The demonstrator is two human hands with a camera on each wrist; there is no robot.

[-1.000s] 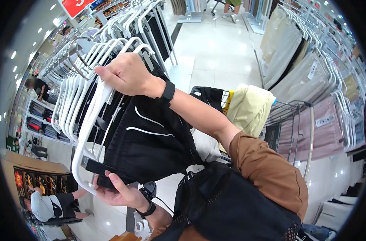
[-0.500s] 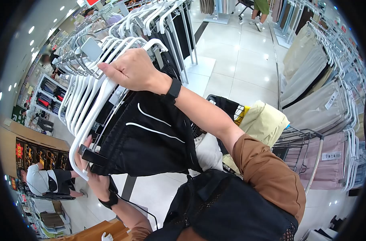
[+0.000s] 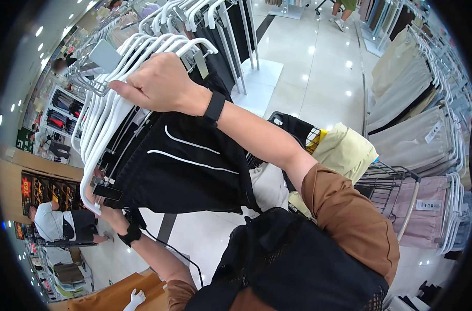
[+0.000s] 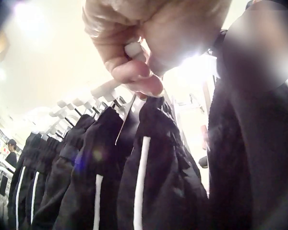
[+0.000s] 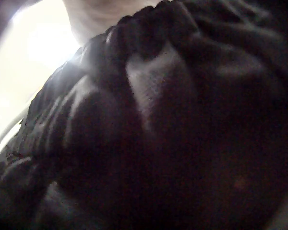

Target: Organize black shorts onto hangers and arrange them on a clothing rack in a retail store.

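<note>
In the head view, my right hand (image 3: 161,83) grips the top of the nearest white hanger (image 3: 111,111) beside the metal hooks, with its fingers curled. Black shorts (image 3: 189,176) with two white cords hang from that hanger by a black clip (image 3: 107,192). My left hand (image 3: 109,210) is at the hanger's lower end, partly hidden behind it. In the left wrist view, its fingers (image 4: 129,72) curl round a white hanger end (image 4: 134,49), above more black shorts (image 4: 146,158). Black gathered fabric (image 5: 134,105) fills most of the right wrist view.
A cart (image 3: 383,189) holding a pale yellow garment (image 3: 344,150) stands to the right. Beyond it are racks of light trousers (image 3: 401,124). A shopper (image 3: 65,223) stands at the left, and a white mannequin hand (image 3: 137,297) shows at the bottom.
My left hand has gone from the clip area to the hanger's end, partly behind it. My right hand still grips the hanger top. The head view has shifted, and the shorts appear higher than half a second ago.
</note>
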